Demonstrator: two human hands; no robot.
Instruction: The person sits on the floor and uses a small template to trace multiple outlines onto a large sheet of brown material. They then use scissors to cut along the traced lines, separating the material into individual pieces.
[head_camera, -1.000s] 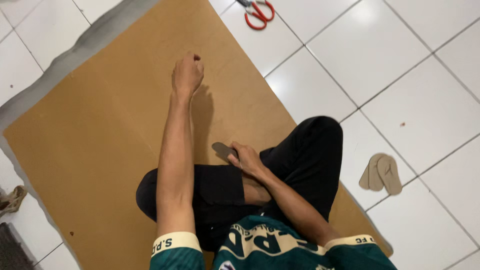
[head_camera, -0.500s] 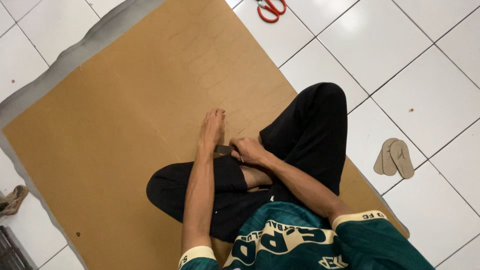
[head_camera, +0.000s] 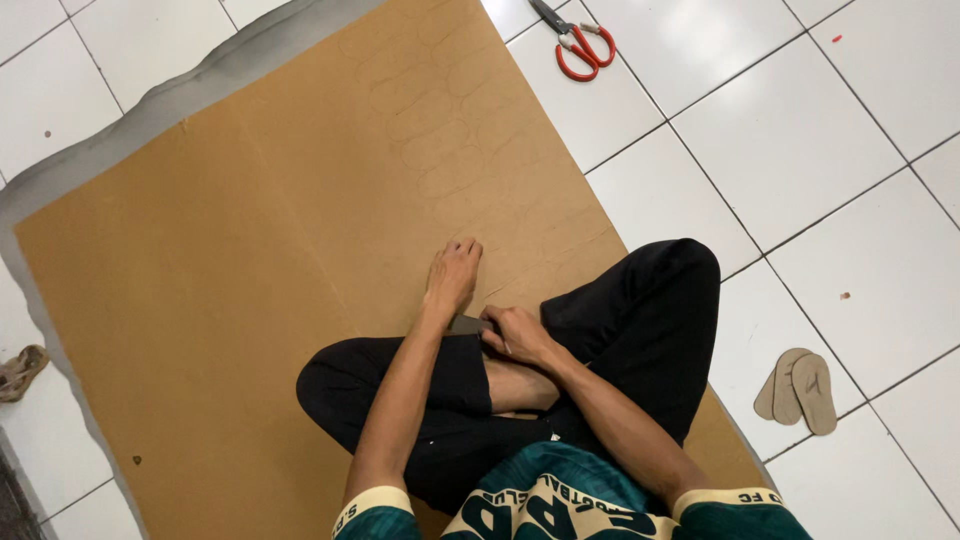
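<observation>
I sit cross-legged in black trousers on a large brown cardboard sheet spread over the floor. My left hand lies flat on the sheet with fingers together, just past my knee. My right hand is closed around a small dark flat piece that rests against the sheet's surface beside my left wrist. Faint outlines of several sole shapes are drawn on the far part of the sheet.
Red-handled scissors lie on the white floor tiles beyond the sheet. A pair of tan cut-out sole pieces lies on the tiles to my right. A brown sandal sits at the left edge. Grey underlay borders the sheet.
My left hand has drawn back from far out on the sheet to right beside my knee and right hand. The view has shifted, with the scissors more in sight.
</observation>
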